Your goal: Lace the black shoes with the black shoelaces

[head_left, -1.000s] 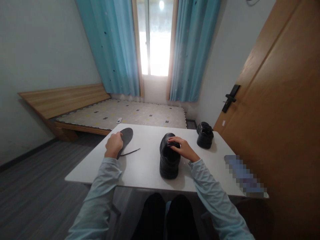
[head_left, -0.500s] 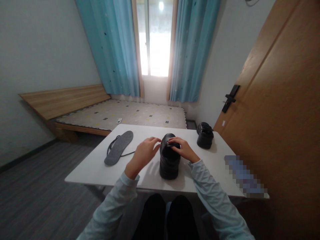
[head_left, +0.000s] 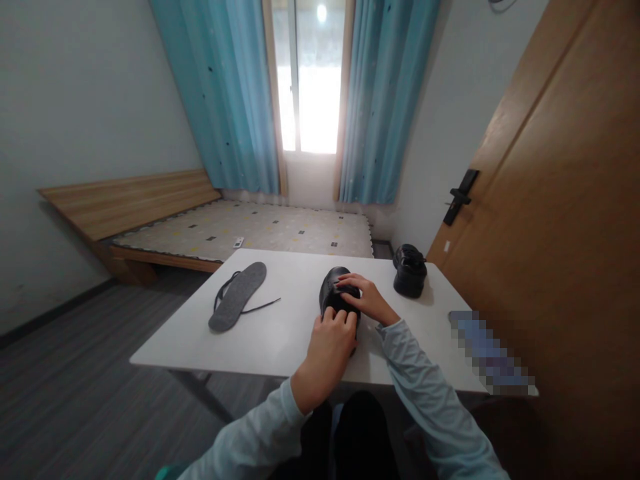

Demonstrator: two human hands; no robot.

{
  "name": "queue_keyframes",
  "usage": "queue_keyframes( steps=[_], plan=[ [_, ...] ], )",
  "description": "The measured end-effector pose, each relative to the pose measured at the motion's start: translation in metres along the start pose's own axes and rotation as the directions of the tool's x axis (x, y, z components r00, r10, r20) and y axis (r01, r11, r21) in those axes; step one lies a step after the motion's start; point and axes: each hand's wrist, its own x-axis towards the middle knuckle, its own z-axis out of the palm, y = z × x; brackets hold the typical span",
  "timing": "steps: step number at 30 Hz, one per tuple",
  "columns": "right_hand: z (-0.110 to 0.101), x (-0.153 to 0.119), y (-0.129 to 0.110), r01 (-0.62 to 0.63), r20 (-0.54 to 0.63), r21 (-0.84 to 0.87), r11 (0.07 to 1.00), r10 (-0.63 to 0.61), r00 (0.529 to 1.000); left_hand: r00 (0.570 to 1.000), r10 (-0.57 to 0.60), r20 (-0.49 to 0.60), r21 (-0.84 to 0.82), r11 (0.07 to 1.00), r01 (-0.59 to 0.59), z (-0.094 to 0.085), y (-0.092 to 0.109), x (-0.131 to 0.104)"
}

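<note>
While my right hand [head_left: 367,298] pinched the black leather shoe's [head_left: 334,298] tongue, my left hand [head_left: 330,343] curled its fingers over the heel on the white table [head_left: 280,333].

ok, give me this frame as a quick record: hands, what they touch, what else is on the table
left hand: on the heel end of the near shoe
right hand: on top of the near shoe, fingers at its opening
insole: flat on the table, left side, untouched
lace: beside the insole
second shoe: far right corner
</note>
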Motion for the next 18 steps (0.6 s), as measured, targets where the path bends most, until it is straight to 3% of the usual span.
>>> queue_keyframes(
  steps=[8,14,18],
  plan=[
    [-0.003,0.000,-0.004,-0.005,-0.001,0.021,1.000,0.005,1.000,0.999,-0.032,-0.044,-0.012,0.999,0.031,-0.002,0.001,-0.003],
    [-0.003,0.000,-0.004,0.008,-0.103,0.093,0.996,0.001,0.995,0.991,-0.081,-0.107,-0.018,0.997,0.080,-0.015,-0.018,-0.004],
    [-0.002,0.000,0.000,-0.036,-0.159,0.139,0.990,0.059,0.986,0.984,-0.115,-0.135,-0.047,0.993,0.109,-0.015,-0.031,-0.003]
  ],
)
